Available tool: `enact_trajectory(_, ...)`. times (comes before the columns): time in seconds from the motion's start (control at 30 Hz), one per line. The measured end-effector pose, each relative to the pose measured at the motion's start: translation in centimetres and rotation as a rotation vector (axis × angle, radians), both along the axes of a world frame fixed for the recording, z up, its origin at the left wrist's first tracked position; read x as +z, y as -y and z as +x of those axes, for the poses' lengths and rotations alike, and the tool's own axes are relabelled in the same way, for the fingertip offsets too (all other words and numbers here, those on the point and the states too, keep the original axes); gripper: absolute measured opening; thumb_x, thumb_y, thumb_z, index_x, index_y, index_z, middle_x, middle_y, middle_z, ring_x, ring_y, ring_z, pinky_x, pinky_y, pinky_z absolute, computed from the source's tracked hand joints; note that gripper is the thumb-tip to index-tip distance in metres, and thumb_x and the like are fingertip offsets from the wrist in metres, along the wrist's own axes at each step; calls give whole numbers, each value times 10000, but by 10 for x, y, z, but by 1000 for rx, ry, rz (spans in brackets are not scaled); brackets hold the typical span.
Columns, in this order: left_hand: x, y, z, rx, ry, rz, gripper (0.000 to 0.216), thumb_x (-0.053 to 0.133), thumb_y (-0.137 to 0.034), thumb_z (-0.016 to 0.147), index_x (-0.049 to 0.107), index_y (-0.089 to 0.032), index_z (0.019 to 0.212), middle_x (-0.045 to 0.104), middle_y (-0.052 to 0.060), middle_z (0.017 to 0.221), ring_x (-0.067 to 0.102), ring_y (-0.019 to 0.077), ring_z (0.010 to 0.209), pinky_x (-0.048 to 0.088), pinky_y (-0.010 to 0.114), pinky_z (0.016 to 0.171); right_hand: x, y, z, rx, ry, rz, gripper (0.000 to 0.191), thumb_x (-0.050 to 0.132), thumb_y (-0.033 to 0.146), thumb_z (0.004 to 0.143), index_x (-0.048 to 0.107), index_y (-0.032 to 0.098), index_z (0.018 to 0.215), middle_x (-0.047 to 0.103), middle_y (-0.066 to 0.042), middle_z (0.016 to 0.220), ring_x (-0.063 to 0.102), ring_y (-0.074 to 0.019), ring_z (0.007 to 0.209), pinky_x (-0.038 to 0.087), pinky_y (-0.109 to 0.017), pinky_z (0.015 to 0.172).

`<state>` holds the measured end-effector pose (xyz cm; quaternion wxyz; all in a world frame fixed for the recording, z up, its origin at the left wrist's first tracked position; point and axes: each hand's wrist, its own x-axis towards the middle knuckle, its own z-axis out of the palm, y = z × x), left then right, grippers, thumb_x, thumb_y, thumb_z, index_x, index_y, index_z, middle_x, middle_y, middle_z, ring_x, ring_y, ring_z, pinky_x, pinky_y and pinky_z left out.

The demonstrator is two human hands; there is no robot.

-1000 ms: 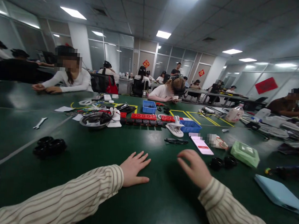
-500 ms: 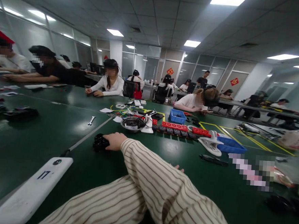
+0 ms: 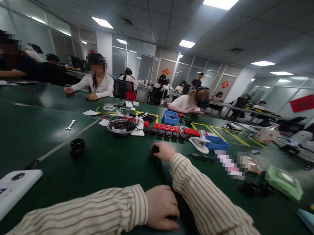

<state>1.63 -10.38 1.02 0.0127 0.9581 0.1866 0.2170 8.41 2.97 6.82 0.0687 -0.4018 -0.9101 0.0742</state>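
Note:
My right hand (image 3: 165, 151) is over the green table, its fingers closed on a small black piece (image 3: 155, 150) mostly hidden by the fingertips. Nearer to me, my left hand (image 3: 163, 207) rests low over the table, fingers curled and thumb below them. Whether anything is inside that hand is hidden. Farther left stands a small stack of glossy black round pieces (image 3: 77, 149), apart from both hands. More black round pieces (image 3: 250, 188) lie at the right.
A wrench (image 3: 70, 124) and a white device marked 17 (image 3: 8, 196) lie left. Beyond my hands are a metal bowl (image 3: 120, 132), red power sockets (image 3: 169, 128), a white clamp (image 3: 199, 142) and blue bins (image 3: 170, 122). At right sits a green packet (image 3: 284, 182). People sit across the table.
My right hand has left the black stack and moved right with a small black piece. The arms are uncrossed, and my left hand shows from under the sleeve. The view has turned right.

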Motion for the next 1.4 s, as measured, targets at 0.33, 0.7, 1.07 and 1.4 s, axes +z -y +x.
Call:
enact_trajectory(0.33, -6, 26, 21, 514, 200, -175, 752, 674, -653, 457, 495, -148, 985, 540, 104, 999, 500, 289, 912, 408, 438, 812, -5, 142, 150, 173, -97, -182, 447, 598, 237, 709, 471, 195, 1135, 549, -54, 1021, 505, -184, 922, 398, -280, 802)
enact_trajectory(0.7, -6, -20, 26, 431, 80, -426, 339, 674, -420, 632, 568, -188, 857, 564, 57, 877, 517, 220, 812, 436, 372, 781, -62, 107, 135, 141, -351, 135, 532, 525, 605, 684, 470, 212, 1039, 504, -36, 932, 435, -183, 811, 326, -338, 738)
enact_trajectory(1.07, 12, -40, 15, 221, -2, -642, 369, 681, -231, 551, 581, -213, 905, 463, 24, 971, 442, 209, 913, 397, 317, 821, -46, 106, 131, 389, -457, 102, 279, 503, 303, 750, 532, 168, 992, 521, -65, 990, 436, -177, 889, 362, -319, 768)
enact_trajectory(1.4, 8, -38, 13, 240, 7, -661, 373, 700, -260, 556, 579, -216, 906, 473, 24, 982, 437, 213, 924, 386, 328, 829, -43, 105, 130, 398, -400, 37, 285, 501, 316, 765, 513, 171, 1010, 508, -66, 1035, 433, -176, 896, 373, -321, 773)
